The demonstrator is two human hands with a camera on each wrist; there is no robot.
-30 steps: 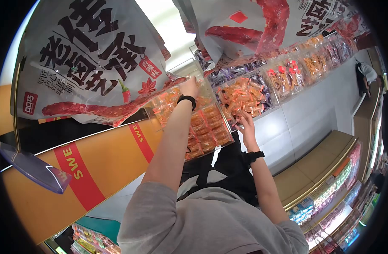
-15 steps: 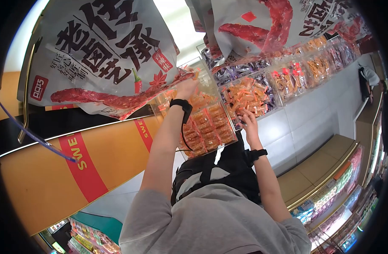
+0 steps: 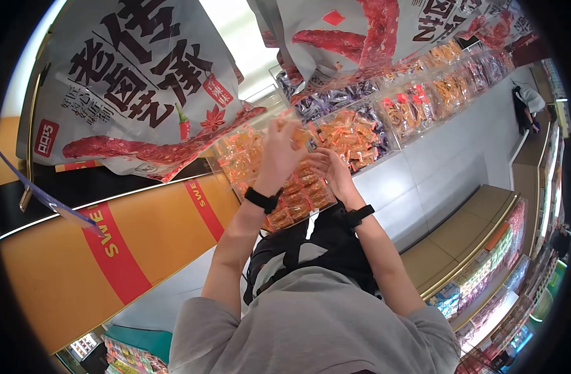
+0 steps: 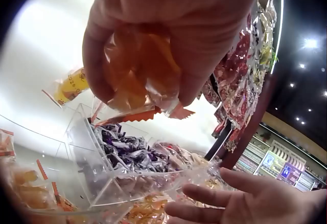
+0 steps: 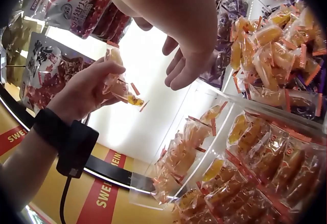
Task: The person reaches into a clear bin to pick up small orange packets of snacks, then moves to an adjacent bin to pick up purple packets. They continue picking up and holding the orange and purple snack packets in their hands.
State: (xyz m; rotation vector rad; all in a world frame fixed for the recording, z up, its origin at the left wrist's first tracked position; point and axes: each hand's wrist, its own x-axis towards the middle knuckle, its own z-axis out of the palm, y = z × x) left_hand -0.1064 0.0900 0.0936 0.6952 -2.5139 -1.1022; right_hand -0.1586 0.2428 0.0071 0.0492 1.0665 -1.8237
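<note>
My left hand (image 3: 282, 153) grips a bunch of small orange snack packets (image 4: 140, 70) in clear wrappers with red zigzag ends. A yellow-printed packet (image 4: 71, 87) shows beside its fingers. In the right wrist view the bunch (image 5: 115, 75) sticks out past the thumb, above a lit white surface. My right hand (image 3: 335, 174) is close by on the right, fingers loosely spread and holding nothing; in the left wrist view its palm (image 4: 255, 198) faces the bunch. Below both hands sits a clear tray of orange packets (image 3: 298, 198), laid in rows at the front and heaped loosely elsewhere.
Right of it, another clear bin holds loose orange packets (image 3: 351, 140) and purple ones (image 5: 222, 40). More bins (image 3: 410, 115) run off to the right. Big grey display bags (image 3: 129, 81) hang low over the counter at left. A person (image 3: 528, 106) is at the far right.
My left hand has come back from the tray's far side toward me, now with the packets in plain view. My right hand has left the neighbouring orange bin and moved left beside it.
</note>
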